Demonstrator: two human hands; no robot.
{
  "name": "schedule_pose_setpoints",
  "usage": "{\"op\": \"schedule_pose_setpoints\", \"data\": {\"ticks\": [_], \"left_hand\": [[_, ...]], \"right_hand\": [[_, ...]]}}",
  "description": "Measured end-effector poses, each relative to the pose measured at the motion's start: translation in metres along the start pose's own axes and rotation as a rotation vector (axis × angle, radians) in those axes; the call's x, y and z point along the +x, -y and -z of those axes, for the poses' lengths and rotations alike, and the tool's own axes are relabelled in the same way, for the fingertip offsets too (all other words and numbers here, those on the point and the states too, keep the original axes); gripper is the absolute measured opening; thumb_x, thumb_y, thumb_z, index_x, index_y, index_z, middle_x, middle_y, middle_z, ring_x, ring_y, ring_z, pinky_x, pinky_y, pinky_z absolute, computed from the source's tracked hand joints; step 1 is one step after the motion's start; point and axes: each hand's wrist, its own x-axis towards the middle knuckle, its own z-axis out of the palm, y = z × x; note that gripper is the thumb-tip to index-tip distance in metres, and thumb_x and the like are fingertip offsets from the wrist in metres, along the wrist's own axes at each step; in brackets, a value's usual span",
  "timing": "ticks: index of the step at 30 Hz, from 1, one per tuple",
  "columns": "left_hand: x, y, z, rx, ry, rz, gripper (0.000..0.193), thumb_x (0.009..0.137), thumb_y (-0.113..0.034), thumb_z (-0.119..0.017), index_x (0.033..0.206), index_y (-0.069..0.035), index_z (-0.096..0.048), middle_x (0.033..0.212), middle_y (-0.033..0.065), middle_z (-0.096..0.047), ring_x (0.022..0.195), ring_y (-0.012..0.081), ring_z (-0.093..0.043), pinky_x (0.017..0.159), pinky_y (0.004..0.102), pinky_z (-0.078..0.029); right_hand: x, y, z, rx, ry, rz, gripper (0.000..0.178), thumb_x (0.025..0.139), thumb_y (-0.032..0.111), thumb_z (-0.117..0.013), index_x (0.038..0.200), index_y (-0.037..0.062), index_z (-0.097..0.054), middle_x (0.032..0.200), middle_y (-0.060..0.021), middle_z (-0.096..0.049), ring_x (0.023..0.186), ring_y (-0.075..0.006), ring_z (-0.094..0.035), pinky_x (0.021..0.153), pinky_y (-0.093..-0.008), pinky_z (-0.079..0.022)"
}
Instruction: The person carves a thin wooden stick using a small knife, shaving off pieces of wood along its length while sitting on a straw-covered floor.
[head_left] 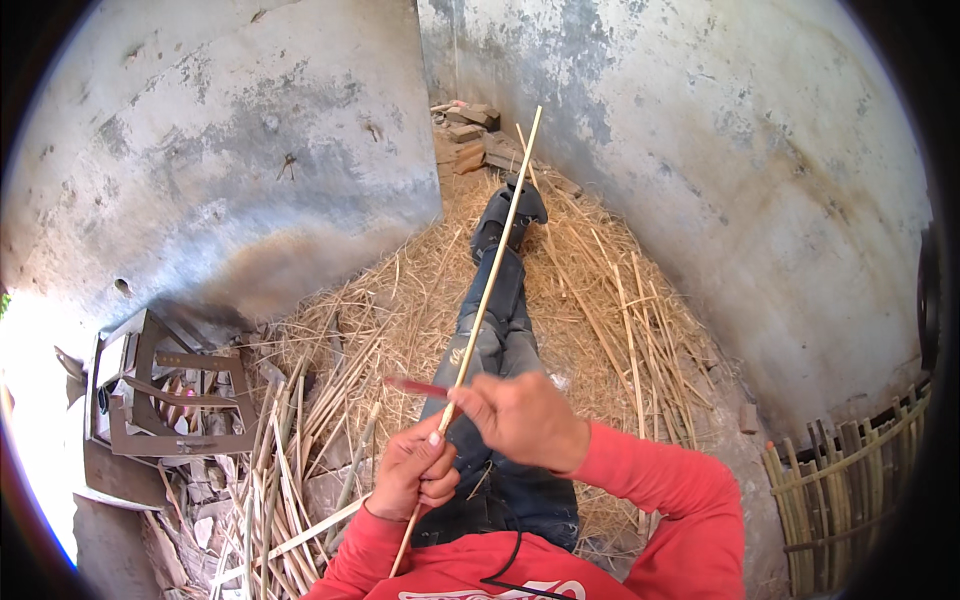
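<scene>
A long, thin, pale bamboo strip (490, 285) slants up from my lap, past my outstretched legs, to above my shoes. My left hand (412, 468) is wrapped round its lower part, and the strip's end runs on below the fist toward my waist. Just above it, my right hand (530, 420) is closed on a knife, with the thumb pressed close to the strip. The knife's flat, reddish-brown blade (415, 387) juts out leftward and crosses the strip. Its handle is hidden inside my fingers.
Shavings (590, 270) cover the floor around my legs. Split bamboo strips (275, 480) lie piled at the left, with more strips (645, 350) at the right. A broken dark frame (185, 440) stands far left. A woven stick panel (850, 490) leans lower right. Bricks (470, 125) sit by the walls' corner.
</scene>
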Motion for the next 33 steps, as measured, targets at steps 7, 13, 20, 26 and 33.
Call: {"op": "schedule_pose_setpoints", "data": {"ticks": [7, 13, 20, 26, 33], "left_hand": [[0.001, 0.004, 0.003, 0.089, 0.004, -0.017, 0.053, 0.109, -0.020, -0.052, 0.155, 0.000, -0.038, 0.060, -0.0063, -0.023, 0.044, 0.0041, -0.021, 0.041, 0.0233, -0.016], [0.003, 0.004, -0.004, 0.139, -0.039, 0.001, 0.053, 0.108, -0.022, -0.053, 0.154, 0.000, -0.040, 0.060, -0.0061, -0.024, 0.045, 0.0049, -0.022, 0.042, 0.0234, -0.017], [0.005, -0.002, 0.001, 0.125, -0.016, -0.015, 0.051, 0.109, -0.017, -0.050, 0.157, -0.006, -0.038, 0.062, -0.0064, -0.023, 0.047, 0.0048, -0.024, 0.043, 0.0228, -0.019], [0.005, 0.000, 0.004, 0.078, 0.027, -0.010, 0.054, 0.108, -0.019, -0.053, 0.157, -0.005, -0.037, 0.060, -0.0060, -0.028, 0.048, 0.0053, -0.025, 0.043, 0.0229, -0.020], [0.008, 0.001, 0.000, 0.223, 0.025, -0.032, 0.052, 0.108, -0.016, -0.053, 0.158, -0.008, -0.039, 0.059, -0.0059, -0.031, 0.047, 0.0048, -0.027, 0.043, 0.0230, -0.022]], "right_hand": [[0.013, -0.020, 0.002, -0.072, -0.076, -0.073, 0.045, 0.107, 0.035, -0.053, 0.077, 0.0032, -0.064, 0.054, -0.0209, -0.054, 0.046, -0.0392, -0.058, 0.043, -0.0462, -0.043], [0.023, -0.032, 0.010, 0.084, -0.149, -0.388, 0.047, 0.104, 0.037, -0.058, 0.070, 0.0048, -0.060, 0.053, -0.0235, -0.054, 0.048, -0.0417, -0.059, 0.046, -0.0501, -0.044], [0.032, -0.028, 0.007, 0.123, -0.204, -0.368, 0.047, 0.104, 0.036, -0.058, 0.072, 0.0026, -0.064, 0.055, -0.0245, -0.055, 0.049, -0.0437, -0.059, 0.047, -0.0528, -0.045], [0.005, -0.014, -0.005, 0.224, -0.098, -0.256, 0.046, 0.105, 0.034, -0.059, 0.073, 0.0003, -0.063, 0.054, -0.0195, -0.053, 0.044, -0.0296, -0.050, 0.046, -0.0447, -0.039], [0.021, 0.001, 0.033, 0.506, -0.129, -0.512, 0.036, 0.094, 0.032, -0.075, 0.077, 0.0020, -0.064, 0.057, -0.0006, -0.046, 0.055, -0.0058, -0.042, 0.050, -0.0308, -0.035]]}}
